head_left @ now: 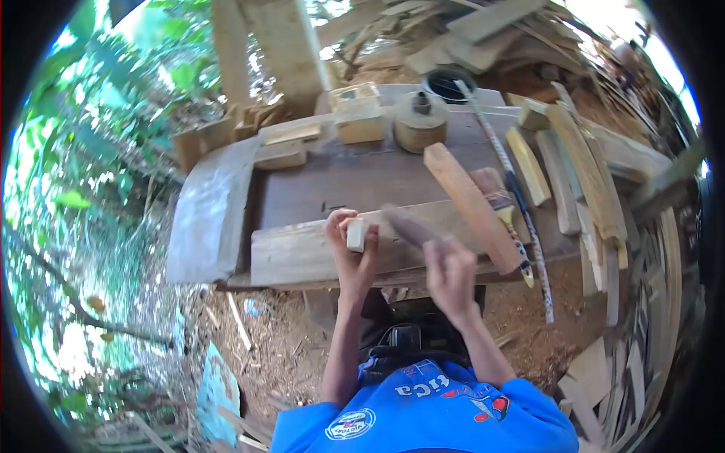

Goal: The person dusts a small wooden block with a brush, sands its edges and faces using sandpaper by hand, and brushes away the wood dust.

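Note:
My left hand (pixel 353 257) is closed around a small pale block (pixel 356 235), its light end face turned up between the fingers and thumb. My right hand (pixel 451 279) is smeared by motion, its fingers wrapped round one end of a flat, greyish-brown strip (pixel 408 226). That strip is blurred, so its kind cannot be made out; its far end points toward the left hand with a gap before the block. Both hands are over the near edge of a wooden plank (pixel 298 253) on the workbench (pixel 332 177). Just right of them lies a reddish squared timber (pixel 470 205).
A paintbrush (pixel 498 198) and patterned sticks (pixel 489 128) lie right of the timber. At the back stand a wooden box (pixel 359 127), a round container (pixel 420 134) and a black bowl (pixel 436 81). Wood offcuts (pixel 585 166) crowd the right side; plants grow left.

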